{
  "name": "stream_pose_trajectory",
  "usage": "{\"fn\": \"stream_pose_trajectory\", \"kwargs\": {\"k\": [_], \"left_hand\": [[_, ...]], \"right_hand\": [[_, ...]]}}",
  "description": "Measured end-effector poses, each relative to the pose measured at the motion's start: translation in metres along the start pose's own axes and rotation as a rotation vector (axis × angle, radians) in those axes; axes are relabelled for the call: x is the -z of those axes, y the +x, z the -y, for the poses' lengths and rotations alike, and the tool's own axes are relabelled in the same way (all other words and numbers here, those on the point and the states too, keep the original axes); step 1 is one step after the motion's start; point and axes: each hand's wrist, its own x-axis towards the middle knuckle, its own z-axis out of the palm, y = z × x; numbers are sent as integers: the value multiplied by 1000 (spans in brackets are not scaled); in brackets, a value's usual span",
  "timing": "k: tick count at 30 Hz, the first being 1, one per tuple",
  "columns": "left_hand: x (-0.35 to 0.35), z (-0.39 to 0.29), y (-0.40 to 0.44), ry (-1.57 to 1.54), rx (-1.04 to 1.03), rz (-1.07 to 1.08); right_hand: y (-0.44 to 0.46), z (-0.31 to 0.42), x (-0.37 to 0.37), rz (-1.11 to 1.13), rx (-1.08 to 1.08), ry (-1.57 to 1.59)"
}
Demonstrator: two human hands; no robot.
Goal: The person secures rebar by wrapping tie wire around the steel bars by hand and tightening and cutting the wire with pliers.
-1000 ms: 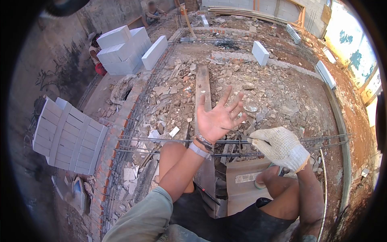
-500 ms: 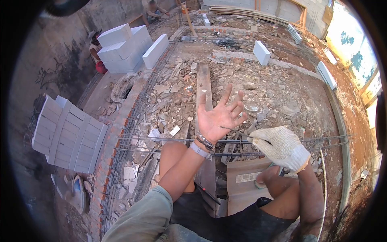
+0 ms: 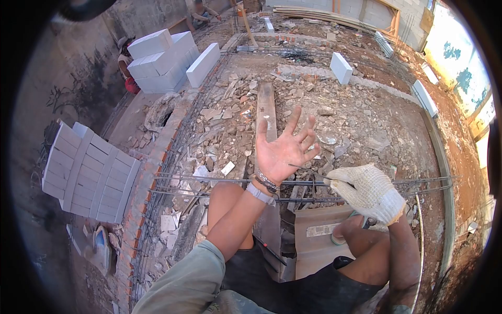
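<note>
My left hand (image 3: 285, 152) is bare and open, palm up and fingers spread, with a bracelet and a pale band at the wrist. A knitted white glove covers my right hand (image 3: 368, 193). Pinched between its thumb and fingers is a thin dark metal rod (image 3: 309, 171), whose tip points at my left palm; I cannot tell whether it touches the skin. Below both hands, long steel reinforcing bars (image 3: 329, 200) run across in front of my knees. A small upright stirrup (image 3: 314, 184) crosses the bars near the gloved fingers.
Rubble (image 3: 361, 125) covers the ground ahead, with a wooden plank (image 3: 266, 107) lying over it. Pale blocks (image 3: 162, 63) are stacked at the back left, and another pile (image 3: 89, 178) stands nearer. Two other people (image 3: 201, 14) are at the far left. A torn brown sheet (image 3: 308, 256) lies beneath me.
My gloved right hand and the thin rod have shifted slightly to the right. My left hand stays open in nearly the same place.
</note>
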Motion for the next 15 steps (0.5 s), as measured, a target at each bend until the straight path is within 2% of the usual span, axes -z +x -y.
{"fn": "stream_pose_trajectory", "kwargs": {"k": [15], "left_hand": [[-1,6,1,40,30,-8]], "right_hand": [[-2,-3,-3,-21,2,-6]]}}
